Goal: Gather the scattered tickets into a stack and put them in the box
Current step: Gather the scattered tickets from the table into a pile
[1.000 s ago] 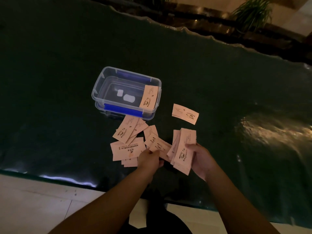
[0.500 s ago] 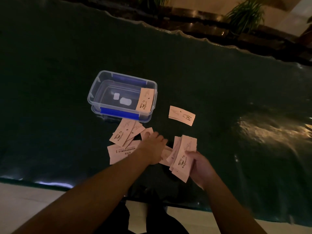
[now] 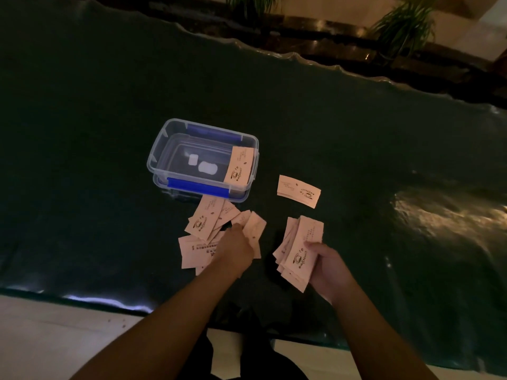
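Pale pink tickets lie scattered on a dark green table cover. My right hand [image 3: 327, 266] grips a fanned stack of tickets [image 3: 299, 250]. My left hand [image 3: 237, 252] pinches one ticket [image 3: 255, 229] lifted off a loose pile [image 3: 203, 229] just in front of the clear plastic box [image 3: 159, 157] with blue clips. One ticket [image 3: 239, 167] leans over the box's right rim. A single ticket [image 3: 298, 191] lies flat to the right of the box.
The table's near edge [image 3: 109, 304] runs just below my hands, with pale floor beneath. Potted plants [image 3: 403, 26] and a dark ledge stand beyond the far edge. A bright reflection [image 3: 450, 212] shines on the cover at right.
My left hand reached into the loose pile and now holds a ticket raised from it. My right hand has kept its stack, shifted slightly right, apart from the pile.
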The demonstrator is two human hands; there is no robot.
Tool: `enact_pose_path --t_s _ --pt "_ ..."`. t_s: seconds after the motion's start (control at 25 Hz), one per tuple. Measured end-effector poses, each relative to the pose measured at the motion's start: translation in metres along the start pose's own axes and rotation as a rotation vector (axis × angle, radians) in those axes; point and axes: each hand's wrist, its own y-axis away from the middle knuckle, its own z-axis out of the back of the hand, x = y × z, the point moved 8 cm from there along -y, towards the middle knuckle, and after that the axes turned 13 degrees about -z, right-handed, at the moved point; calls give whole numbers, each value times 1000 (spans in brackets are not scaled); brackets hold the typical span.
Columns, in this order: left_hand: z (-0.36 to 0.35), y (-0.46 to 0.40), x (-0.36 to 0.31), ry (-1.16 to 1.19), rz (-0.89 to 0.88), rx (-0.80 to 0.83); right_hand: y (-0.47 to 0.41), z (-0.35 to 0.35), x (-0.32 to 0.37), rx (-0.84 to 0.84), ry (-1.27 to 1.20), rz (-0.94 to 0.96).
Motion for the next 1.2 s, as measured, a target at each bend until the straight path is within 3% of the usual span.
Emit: enact_pose_path --t_s 0.16,0.36,0.56,0.76,1.04,1.12,1.2 --pt "13 12 15 113 125 -126 -11 -29 0 33 71 -15" --pt "12 11 12 132 175 -99 -26 -65 0 2 212 -22" --pt "5 6 7 327 276 -53 -34 -76 0 -276 531 44" --pt "-13 4 -3 413 337 83 -33 -90 3 -379 764 135" --pt "-31 8 -16 553 198 194 -28 -67 15 -333 707 95" --pt "-30 5 -17 494 92 245 -27 -57 11 -314 620 66" --pt "-10 -1 -10 303 -54 149 -27 -48 4 -306 512 19"
